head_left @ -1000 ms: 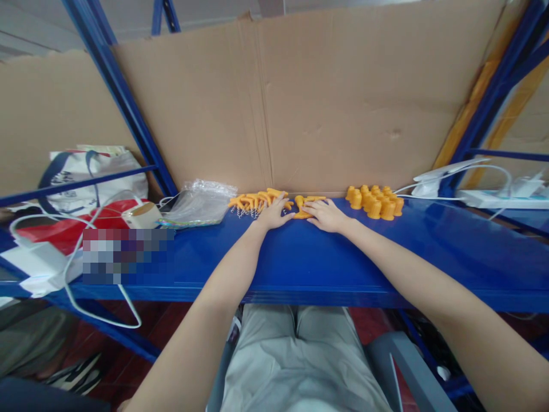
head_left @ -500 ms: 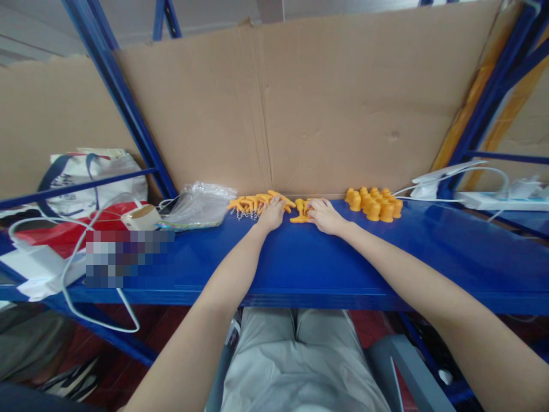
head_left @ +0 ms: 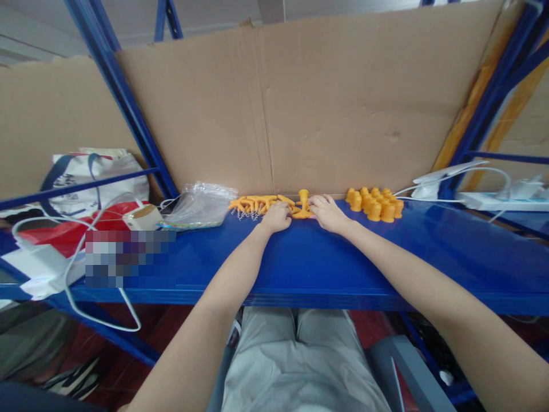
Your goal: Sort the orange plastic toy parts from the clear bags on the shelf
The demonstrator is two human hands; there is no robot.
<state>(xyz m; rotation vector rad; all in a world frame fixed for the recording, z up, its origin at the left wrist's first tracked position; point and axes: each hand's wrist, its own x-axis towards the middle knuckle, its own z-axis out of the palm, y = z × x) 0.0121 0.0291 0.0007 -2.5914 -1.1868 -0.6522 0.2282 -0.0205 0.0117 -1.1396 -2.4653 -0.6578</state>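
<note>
Both my hands rest far out on the blue shelf (head_left: pixel 300 263), on either side of a small orange plastic part (head_left: pixel 303 205) that stands upright with a peg on top. My left hand (head_left: pixel 278 218) is curled beside its left edge and touches its base. My right hand (head_left: pixel 327 212) touches its right side with bent fingers. A heap of long orange pieces (head_left: pixel 257 203) with small metal chains lies just left of my left hand. A cluster of several orange cup-shaped parts (head_left: pixel 376 206) stands to the right of my right hand.
A clear plastic bag (head_left: pixel 198 204) lies left of the orange heap. Further left are a roll of tape (head_left: pixel 143 217), a tote bag (head_left: pixel 92 177), a white charger and cables (head_left: pixel 40 264). A power strip (head_left: pixel 497 198) sits at the right. Cardboard (head_left: pixel 343 109) backs the shelf.
The orange part between my hands now stands upright with its peg pointing up. My left hand has curled and shifted right toward it. My right hand stays at its right side.
</note>
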